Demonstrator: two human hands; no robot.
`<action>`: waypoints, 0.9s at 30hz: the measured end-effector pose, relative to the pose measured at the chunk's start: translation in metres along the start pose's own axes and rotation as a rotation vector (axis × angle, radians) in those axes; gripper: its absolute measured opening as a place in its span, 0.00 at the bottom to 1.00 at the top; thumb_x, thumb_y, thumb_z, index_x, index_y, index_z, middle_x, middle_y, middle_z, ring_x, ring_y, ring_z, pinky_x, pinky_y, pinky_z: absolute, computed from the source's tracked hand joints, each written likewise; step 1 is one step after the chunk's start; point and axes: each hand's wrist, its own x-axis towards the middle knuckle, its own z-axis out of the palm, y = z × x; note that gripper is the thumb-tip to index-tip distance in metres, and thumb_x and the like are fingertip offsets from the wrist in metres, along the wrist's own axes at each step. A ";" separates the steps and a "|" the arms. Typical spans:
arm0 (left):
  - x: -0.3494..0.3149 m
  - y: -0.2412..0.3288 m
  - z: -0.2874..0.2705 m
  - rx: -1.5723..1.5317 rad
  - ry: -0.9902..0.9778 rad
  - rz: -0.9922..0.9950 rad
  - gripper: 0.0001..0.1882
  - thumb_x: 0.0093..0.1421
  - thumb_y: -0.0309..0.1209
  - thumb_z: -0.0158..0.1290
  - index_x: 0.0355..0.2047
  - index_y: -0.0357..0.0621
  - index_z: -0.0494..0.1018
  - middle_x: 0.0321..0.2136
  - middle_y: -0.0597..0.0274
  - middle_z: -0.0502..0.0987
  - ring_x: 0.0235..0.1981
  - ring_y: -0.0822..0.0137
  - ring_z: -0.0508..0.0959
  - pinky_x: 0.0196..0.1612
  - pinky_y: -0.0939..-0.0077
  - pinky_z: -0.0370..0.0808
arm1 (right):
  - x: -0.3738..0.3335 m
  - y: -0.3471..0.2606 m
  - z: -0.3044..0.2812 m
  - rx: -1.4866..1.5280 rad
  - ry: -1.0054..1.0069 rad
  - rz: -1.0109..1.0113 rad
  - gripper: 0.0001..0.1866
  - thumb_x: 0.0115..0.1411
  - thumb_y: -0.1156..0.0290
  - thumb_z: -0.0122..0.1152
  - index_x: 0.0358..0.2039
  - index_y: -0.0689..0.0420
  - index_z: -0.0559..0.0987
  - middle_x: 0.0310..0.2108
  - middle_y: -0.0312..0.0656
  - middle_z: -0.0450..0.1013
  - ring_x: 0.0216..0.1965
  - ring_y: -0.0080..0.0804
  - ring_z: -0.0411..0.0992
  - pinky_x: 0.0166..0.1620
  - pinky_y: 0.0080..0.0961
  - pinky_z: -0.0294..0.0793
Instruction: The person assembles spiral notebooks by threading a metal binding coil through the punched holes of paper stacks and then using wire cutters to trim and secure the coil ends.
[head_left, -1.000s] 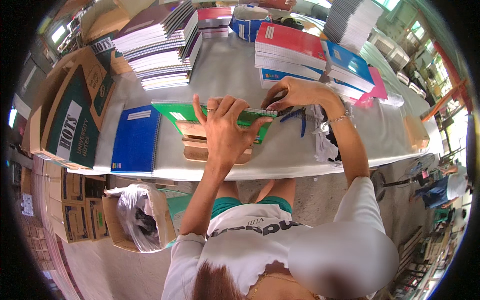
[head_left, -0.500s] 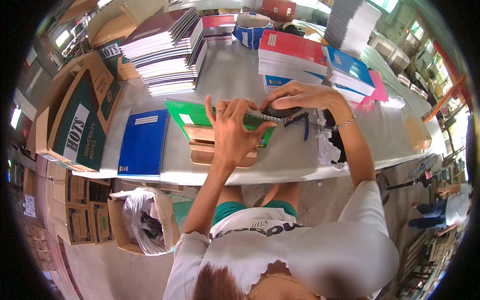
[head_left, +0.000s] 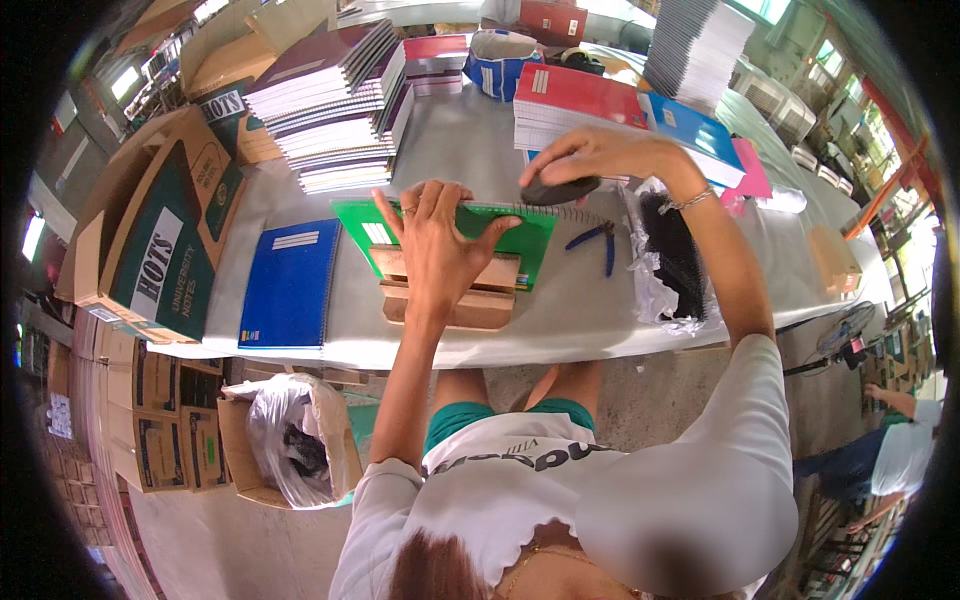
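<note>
A green notebook (head_left: 525, 240) stands upright in a slotted wooden block (head_left: 450, 305), its bound edge on top. My left hand (head_left: 432, 240) holds that upper edge, with fingers over it and the thumb spread to the right. Beyond the notebook's right corner a thin wire spiral coil (head_left: 585, 214) sticks out. My right hand (head_left: 605, 158) is closed on a dark, rounded object (head_left: 558, 192) just above the coil; whether they touch I cannot tell. Blue-handled pliers (head_left: 609, 250) lie on the table, right of the block. A blue notebook (head_left: 288, 285) lies flat to the left.
Black coils fill a white-lined container (head_left: 675, 255) at right. Spiral notebooks (head_left: 335, 110) are piled behind; red (head_left: 580, 98) and blue (head_left: 695, 130) stacks stand at back right. Cardboard boxes (head_left: 165, 230) line the left. An open, plastic-lined box (head_left: 250, 450) sits below the table edge.
My right hand has risen slightly with the dark object, uncovering the pliers and more of the coil. My left hand has shifted left along the notebook's edge. A person at far right has moved.
</note>
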 end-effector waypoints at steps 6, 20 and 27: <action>0.002 -0.005 0.000 -0.042 -0.012 0.037 0.27 0.39 0.50 0.69 0.30 0.43 0.74 0.29 0.64 0.71 0.44 0.56 0.71 0.65 0.37 0.39 | 0.030 0.032 0.005 -0.476 -0.004 0.112 0.25 0.58 0.48 0.60 0.44 0.58 0.81 0.39 0.37 0.76 0.34 0.25 0.74 0.36 0.21 0.76; 0.002 -0.013 -0.003 -0.085 0.014 0.048 0.25 0.43 0.46 0.69 0.34 0.45 0.73 0.31 0.65 0.73 0.42 0.58 0.73 0.64 0.40 0.41 | 0.008 0.009 0.001 0.558 0.003 -0.154 0.26 0.56 0.51 0.59 0.44 0.60 0.81 0.36 0.42 0.79 0.35 0.31 0.75 0.41 0.29 0.73; 0.006 -0.003 0.001 -0.064 0.042 0.051 0.23 0.44 0.45 0.68 0.35 0.47 0.74 0.33 0.66 0.73 0.43 0.59 0.73 0.66 0.38 0.38 | 0.037 0.066 -0.017 -0.362 -0.037 0.124 0.29 0.59 0.47 0.56 0.49 0.60 0.78 0.46 0.41 0.74 0.42 0.32 0.73 0.43 0.28 0.74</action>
